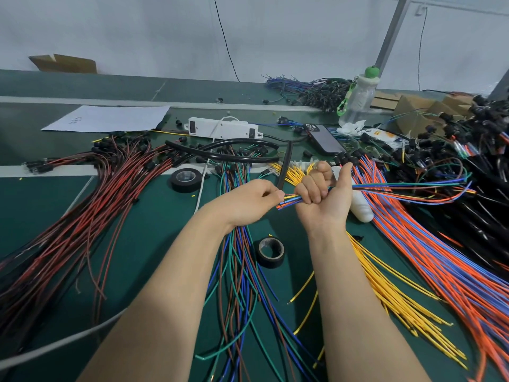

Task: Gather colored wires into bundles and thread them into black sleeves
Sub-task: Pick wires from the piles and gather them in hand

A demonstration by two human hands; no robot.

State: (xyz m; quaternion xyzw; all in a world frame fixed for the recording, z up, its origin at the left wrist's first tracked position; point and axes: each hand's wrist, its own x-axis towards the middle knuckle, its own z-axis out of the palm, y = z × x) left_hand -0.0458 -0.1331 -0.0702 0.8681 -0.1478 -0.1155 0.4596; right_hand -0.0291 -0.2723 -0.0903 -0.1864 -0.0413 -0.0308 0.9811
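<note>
Wires point(399, 186) of mixed colours sit bundled in your right hand point(325, 194), fingers point(311, 188) curled tight round them above the green table point(154, 230), while your left hand point(248, 202) pinches their cut ends, black sleeves point(248, 159) lying just beyond.

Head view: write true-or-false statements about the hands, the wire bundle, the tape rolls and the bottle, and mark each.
1. The right hand grips a mixed-colour wire bundle. True.
2. The left hand lies flat and touches no wire. False: it pinches the bundle's ends.
3. Two black tape rolls lie on the green table. True.
4. The water bottle lies on its side. False: it stands upright.
</note>
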